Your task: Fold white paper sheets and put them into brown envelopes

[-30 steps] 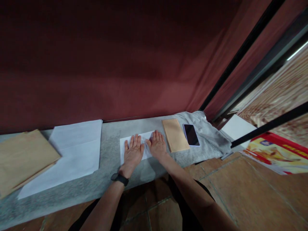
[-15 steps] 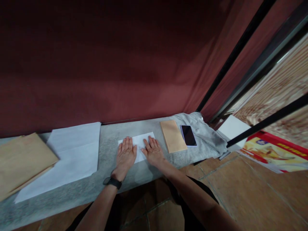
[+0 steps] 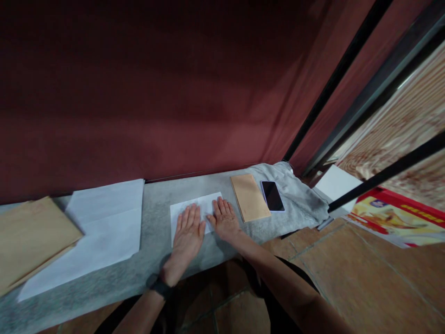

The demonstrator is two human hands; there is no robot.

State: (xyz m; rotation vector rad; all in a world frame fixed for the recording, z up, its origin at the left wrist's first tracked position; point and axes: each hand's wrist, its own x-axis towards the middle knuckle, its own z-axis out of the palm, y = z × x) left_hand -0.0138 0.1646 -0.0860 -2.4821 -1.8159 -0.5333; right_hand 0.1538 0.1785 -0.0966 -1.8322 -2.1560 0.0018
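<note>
A small folded sheet of white paper [image 3: 176, 212] lies on a narrow surface covered with grey cloth [image 3: 156, 218]. My left hand [image 3: 188, 232] rests flat on its left and middle part, fingers stretched out, a dark watch on the wrist. On the paper's right end my right hand [image 3: 225, 221] lies palm down with the fingers spread. Both palms hide much of the sheet. Just right of my right hand is a stack of brown envelopes or folded brown paper [image 3: 251, 197], and a phone [image 3: 273, 195] with a dark screen touches its right side.
Larger white sheets [image 3: 111, 222] lie to the left, partly beneath big brown envelopes [image 3: 34, 236]. A dark red wall [image 3: 174, 116] rises behind the surface. Black poles [image 3: 385, 171] slant at the right, near a red and yellow box [image 3: 396, 215] on the tiled floor [image 3: 358, 273].
My left hand has slid towards me and slightly right across the paper, uncovering its upper left corner. My right hand has shifted slightly right.
</note>
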